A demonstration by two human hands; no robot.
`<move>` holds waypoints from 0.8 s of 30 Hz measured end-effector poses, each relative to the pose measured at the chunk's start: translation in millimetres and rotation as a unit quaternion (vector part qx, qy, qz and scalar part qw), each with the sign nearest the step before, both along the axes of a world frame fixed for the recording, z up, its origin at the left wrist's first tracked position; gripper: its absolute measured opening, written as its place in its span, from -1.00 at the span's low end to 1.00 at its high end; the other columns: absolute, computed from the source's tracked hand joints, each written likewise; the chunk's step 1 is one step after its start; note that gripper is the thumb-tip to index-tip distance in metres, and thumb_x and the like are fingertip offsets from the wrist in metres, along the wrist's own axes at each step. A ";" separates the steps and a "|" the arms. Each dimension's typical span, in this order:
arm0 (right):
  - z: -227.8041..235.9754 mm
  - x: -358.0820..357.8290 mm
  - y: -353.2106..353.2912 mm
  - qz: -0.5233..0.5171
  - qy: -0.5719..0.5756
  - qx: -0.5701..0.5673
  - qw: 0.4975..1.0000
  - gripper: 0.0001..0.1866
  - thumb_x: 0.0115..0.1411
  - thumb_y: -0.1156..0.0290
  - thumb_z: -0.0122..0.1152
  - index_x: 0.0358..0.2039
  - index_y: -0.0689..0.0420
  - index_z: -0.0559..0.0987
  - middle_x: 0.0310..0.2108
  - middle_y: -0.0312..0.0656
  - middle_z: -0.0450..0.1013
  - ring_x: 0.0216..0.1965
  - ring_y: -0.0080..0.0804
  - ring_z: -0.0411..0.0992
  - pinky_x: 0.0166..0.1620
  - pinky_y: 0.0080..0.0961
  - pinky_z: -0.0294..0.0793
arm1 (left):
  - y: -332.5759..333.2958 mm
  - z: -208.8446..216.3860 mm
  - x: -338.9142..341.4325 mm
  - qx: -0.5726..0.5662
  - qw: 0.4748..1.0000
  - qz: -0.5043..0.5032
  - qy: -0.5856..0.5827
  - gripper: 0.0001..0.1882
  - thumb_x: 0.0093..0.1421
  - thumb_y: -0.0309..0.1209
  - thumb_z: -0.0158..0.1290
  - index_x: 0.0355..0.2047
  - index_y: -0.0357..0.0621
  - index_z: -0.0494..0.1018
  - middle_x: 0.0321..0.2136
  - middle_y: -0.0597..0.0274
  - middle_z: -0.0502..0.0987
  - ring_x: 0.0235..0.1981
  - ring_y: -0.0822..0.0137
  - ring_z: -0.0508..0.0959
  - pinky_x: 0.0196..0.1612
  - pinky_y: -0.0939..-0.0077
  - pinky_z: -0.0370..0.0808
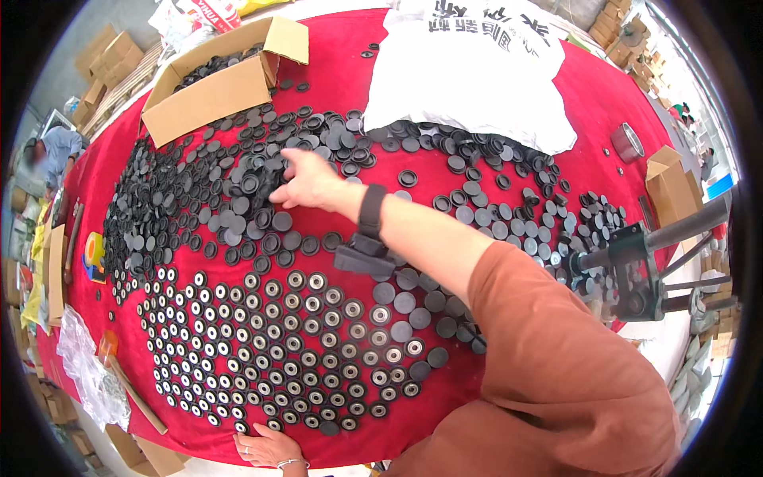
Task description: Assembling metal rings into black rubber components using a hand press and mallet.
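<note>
My right hand (308, 181) reaches across the table into a heap of round black caps (253, 187). Its thumb and a finger are spread apart against the caps; the other fingers are hidden. On that wrist sits a black band with a small dark device (364, 258). By the near edge, my left hand (270, 447) lies flat on the red cloth (413, 445), fingers loosely spread beside the nearest black caps holding silver bearings (262, 362). These bearing-filled caps stand in rough rows across the near left. Plain grey-black discs (405, 302) lie to their right.
An open cardboard box (208, 107) of black caps stands at the far left, a white sack (469, 79) at the far middle. A metal cup (627, 143) and dark metal stand (636, 262) are right. Plastic wrap (87, 366), a stick (137, 395) and another person (60, 151) are left.
</note>
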State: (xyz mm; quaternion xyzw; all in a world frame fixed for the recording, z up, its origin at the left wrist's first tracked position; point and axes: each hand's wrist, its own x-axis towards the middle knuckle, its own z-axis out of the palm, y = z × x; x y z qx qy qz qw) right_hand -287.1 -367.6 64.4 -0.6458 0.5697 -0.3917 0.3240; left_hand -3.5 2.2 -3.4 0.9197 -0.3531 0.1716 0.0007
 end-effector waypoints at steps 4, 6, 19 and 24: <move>30.0 -57.3 -1.9 -0.080 0.277 0.023 0.957 -0.67 -0.09 0.40 0.15 -0.26 0.22 0.55 -0.33 0.03 0.50 -0.29 -0.12 0.51 -0.21 -0.35 0.50 | 1.2 8.3 -3.3 0.014 0.999 0.020 0.030 -0.49 0.20 -0.13 -0.18 -0.01 -0.31 0.21 -0.04 -0.01 0.27 0.00 0.02 0.25 -0.01 0.11 0.21; 24.1 -72.6 -6.2 -0.091 0.375 0.102 0.917 -0.72 -0.08 0.38 0.15 -0.33 0.21 0.58 -0.29 0.00 0.50 -0.23 -0.17 0.50 -0.18 -0.37 0.49 | 6.0 2.9 1.8 -0.001 1.000 0.010 -0.010 -0.50 0.19 -0.10 -0.17 -0.04 -0.28 0.23 -0.06 0.00 0.29 -0.04 0.01 0.27 -0.04 0.12 0.25; 24.8 -40.2 -22.0 0.066 -0.186 0.092 0.976 -0.50 0.05 0.61 -0.04 0.07 0.30 0.30 0.00 0.18 0.30 -0.12 -0.14 0.43 -0.11 -0.38 0.48 | 3.0 9.9 -3.5 0.017 1.000 0.016 -0.005 -0.51 0.19 -0.13 -0.18 -0.03 -0.28 0.22 -0.08 -0.01 0.30 -0.03 0.02 0.26 -0.04 0.13 0.23; -28.1 -109.9 -61.2 -0.149 0.205 -0.063 0.965 -0.63 -0.06 0.41 -0.02 -0.22 0.28 0.50 -0.27 0.09 0.45 -0.16 0.06 0.40 -0.08 -0.14 0.36 | -1.2 7.9 -6.2 0.007 1.000 0.002 0.004 -0.51 0.19 -0.14 -0.17 -0.04 -0.29 0.23 -0.06 -0.01 0.29 -0.02 0.01 0.26 -0.02 0.13 0.23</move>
